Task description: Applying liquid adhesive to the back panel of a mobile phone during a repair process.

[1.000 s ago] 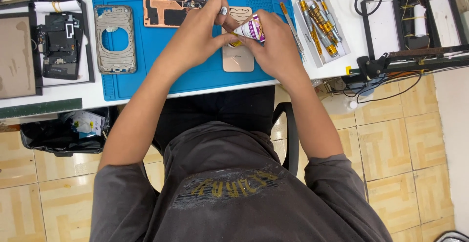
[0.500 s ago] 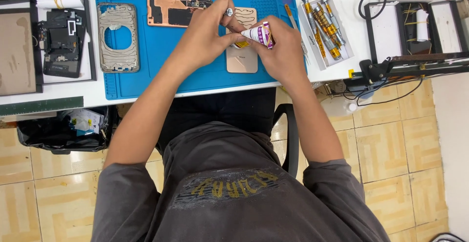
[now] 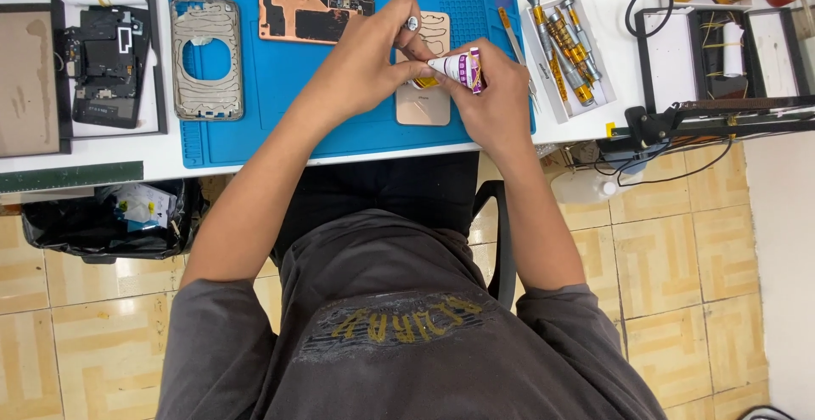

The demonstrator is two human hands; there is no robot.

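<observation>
Both hands are up over the blue work mat [image 3: 255, 123] and meeting right in the middle, and between them sits a small white tube with a purple label [image 3: 457, 68]. The right hand [image 3: 492, 102] has its fingers wrapped round the tube's body, gripping it firmly, with the tube lying roughly level and its nozzle end pointing towards the other hand. The left hand [image 3: 369, 59] comes in from the other side, thumb and fingers pinched together at that nozzle end; whether they are on a cap or on the tip itself, I cannot tell. There is a ring on one left finger. The two hands are touching at the tube, knuckles up, wrists raised off the mat, forearms angling in from either side of the body to form a narrow V. Directly under the hands lies a gold phone back cover [image 3: 422, 102], partly hidden by them. Off to the left on the mat, a bare metal phone frame [image 3: 205, 59] and a copper-coloured phone panel [image 3: 314, 14]. Just right of the right hand, a white tray of screwdrivers [image 3: 567, 51] with gold and silver handles.
</observation>
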